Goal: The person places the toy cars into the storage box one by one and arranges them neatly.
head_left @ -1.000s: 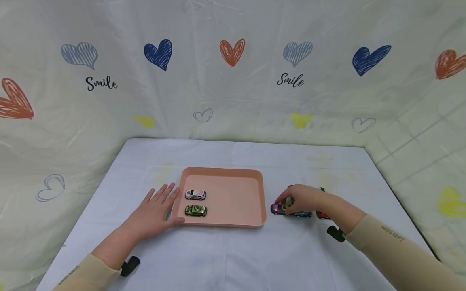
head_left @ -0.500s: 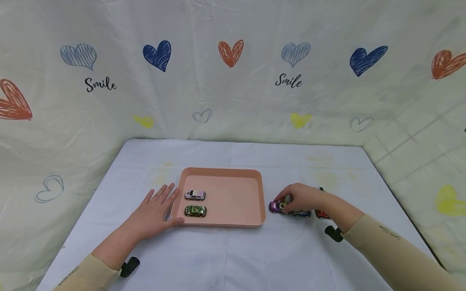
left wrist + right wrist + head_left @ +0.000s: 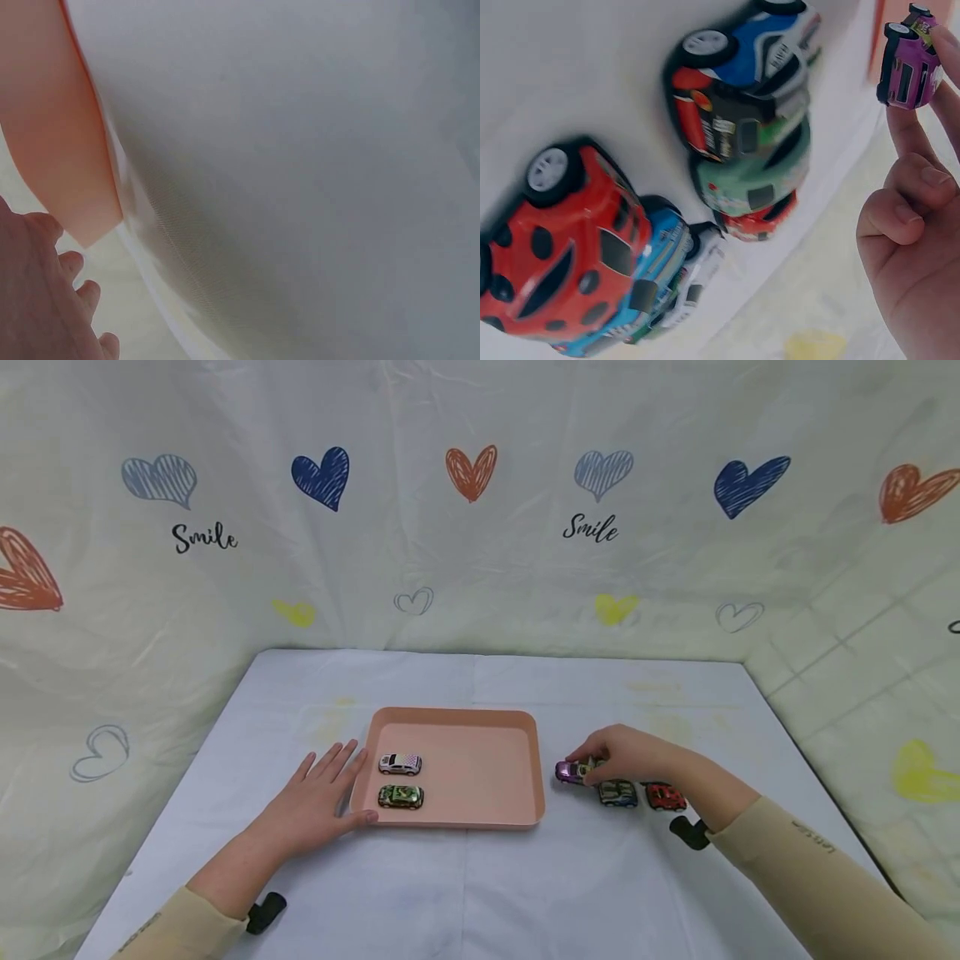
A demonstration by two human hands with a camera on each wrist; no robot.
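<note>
My right hand (image 3: 630,753) pinches a small purple toy car (image 3: 572,772) between thumb and fingers, just right of the tray. In the right wrist view the purple car (image 3: 909,75) sits at the fingertips, above the other cars. My left hand (image 3: 318,797) lies with fingers spread at the left rim of the pink tray (image 3: 480,768), thumb at its front left corner. Inside the tray, on the left, a white toy car (image 3: 400,764) stands behind a green patterned one (image 3: 401,797). The left wrist view shows only fingers (image 3: 88,296) beside the tray wall (image 3: 67,150).
Right of the tray stand a blue multicoloured toy car (image 3: 618,793) and a red spotted one (image 3: 666,796). Behind these, in the right wrist view, are a pale green car (image 3: 754,184), a light blue car (image 3: 660,259) and more, partly hidden.
My right hand has moved up and away from the row with the purple car, baring the blue multicoloured and red cars. The left hand stays at the tray.
</note>
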